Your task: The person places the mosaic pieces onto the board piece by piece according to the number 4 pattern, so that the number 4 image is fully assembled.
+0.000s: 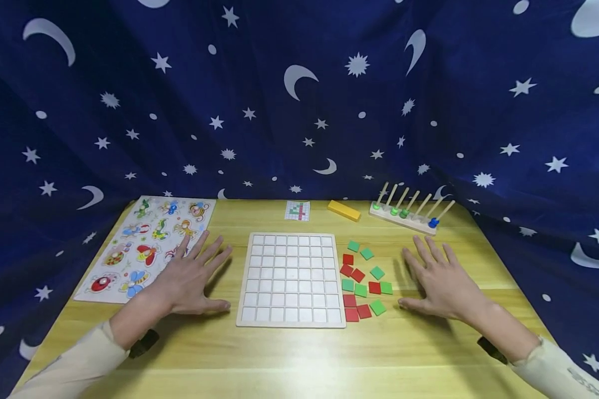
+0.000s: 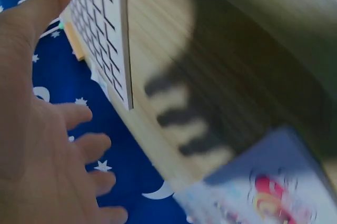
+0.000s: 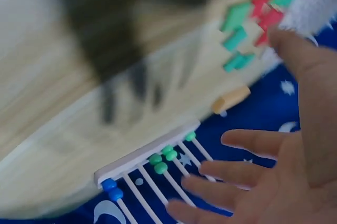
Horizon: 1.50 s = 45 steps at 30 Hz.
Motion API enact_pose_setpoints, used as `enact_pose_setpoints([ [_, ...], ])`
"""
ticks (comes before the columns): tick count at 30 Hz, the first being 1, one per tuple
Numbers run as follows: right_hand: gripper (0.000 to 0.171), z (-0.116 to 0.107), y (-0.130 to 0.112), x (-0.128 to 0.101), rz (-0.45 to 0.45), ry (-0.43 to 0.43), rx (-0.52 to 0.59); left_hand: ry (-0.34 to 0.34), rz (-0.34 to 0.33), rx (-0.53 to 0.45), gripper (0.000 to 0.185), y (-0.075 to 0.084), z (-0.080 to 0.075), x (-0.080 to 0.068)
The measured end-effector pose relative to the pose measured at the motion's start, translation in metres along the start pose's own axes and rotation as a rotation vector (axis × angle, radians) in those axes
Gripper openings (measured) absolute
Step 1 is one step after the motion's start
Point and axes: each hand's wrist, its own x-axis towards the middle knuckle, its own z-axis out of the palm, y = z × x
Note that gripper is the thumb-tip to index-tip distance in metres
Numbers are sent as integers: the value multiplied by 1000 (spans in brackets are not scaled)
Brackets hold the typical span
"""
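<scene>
Two grips lie spread and flat, holding nothing: our left hand (image 1: 189,280) rests palm down on the desk (image 1: 289,354), and our right hand (image 1: 441,282) does the same. Between them sits the white grid board (image 1: 292,279), just right of the left hand. Red and green square tiles (image 1: 364,280) lie scattered between the board and the right hand. The animal peg puzzle (image 1: 145,246) lies far left, the fingertips touching it; a bead rack (image 1: 409,213) stands far right.
</scene>
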Motion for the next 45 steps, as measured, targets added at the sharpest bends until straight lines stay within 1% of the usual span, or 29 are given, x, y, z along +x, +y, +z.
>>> enact_pose_setpoints([
  [2, 91, -6, 0, 6, 37, 10, 47, -21, 12, -92, 112, 1, 3, 2],
  [5, 69, -9, -2, 19, 78, 58, 142, -39, 31, -227, 109, 2, 8, 7],
  [7, 56, -7, -3, 29, 101, 87, 204, -36, 42, -290, 108, 3, 13, 10],
  [9, 47, -1, -5, 37, 130, 95, 266, -38, 47, -331, 108, 5, 17, 12],
  [13, 39, 14, -10, 52, 176, 85, 360, -61, 41, -394, 110, 8, 23, 16],
  [17, 38, 26, -16, 65, 201, 69, 400, -77, 31, -436, 113, 10, 30, 19],
  [23, 34, 37, -21, 83, 241, 53, 451, -99, 19, -529, 114, 10, 37, 19],
  [25, 33, 40, -22, 85, 255, 41, 456, -106, 26, -546, 112, 10, 38, 19],
  [29, 31, 42, -22, 88, 277, 29, 457, -118, 44, -531, 108, 9, 38, 20],
  [33, 26, 42, -23, 92, 283, 26, 456, -123, 37, -519, 107, 7, 38, 20],
  [37, 23, 42, -23, 94, 292, 42, 453, -121, 25, -520, 109, 5, 40, 20],
  [41, 23, 42, -23, 95, 299, 65, 457, -108, 20, -531, 109, 4, 42, 20],
  [45, 24, 38, -26, 99, 281, 89, 464, -110, 10, -556, 109, 5, 41, 21],
])
